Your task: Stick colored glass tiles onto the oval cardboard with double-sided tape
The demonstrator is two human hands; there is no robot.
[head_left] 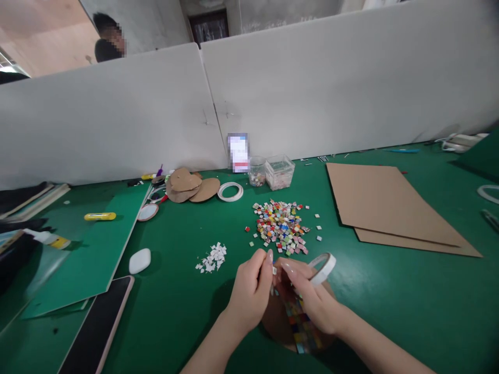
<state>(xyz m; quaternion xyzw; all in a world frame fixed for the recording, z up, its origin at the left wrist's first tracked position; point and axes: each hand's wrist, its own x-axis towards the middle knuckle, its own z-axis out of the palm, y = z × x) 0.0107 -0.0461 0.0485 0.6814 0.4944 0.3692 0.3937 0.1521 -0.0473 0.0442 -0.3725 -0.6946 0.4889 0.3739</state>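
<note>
My left hand (251,288) is closed, with thumb and forefinger pinching a small white mosaic tile (275,270). Facing it, my right hand (314,296) is curled shut with a roll of white tape (324,270) at its fingers. Beneath both hands lies a round brown cardboard piece (278,324), bearing a band of coloured tiles (302,324). My right hand partly covers that band. Just beyond the hands spreads a heap of multicoloured mosaic tiles (280,223). Small white paper scraps (212,258) are piled left of my left hand.
Clear plastic containers (279,172) and a lit phone (238,153) stand by the white partition (351,88). Cardboard sheets (390,208) lie right; cut cardboard shapes (185,184) and a white ring (230,191) lie farther back. A dark phone (97,327) is at left. Behind the partition is a person (107,39).
</note>
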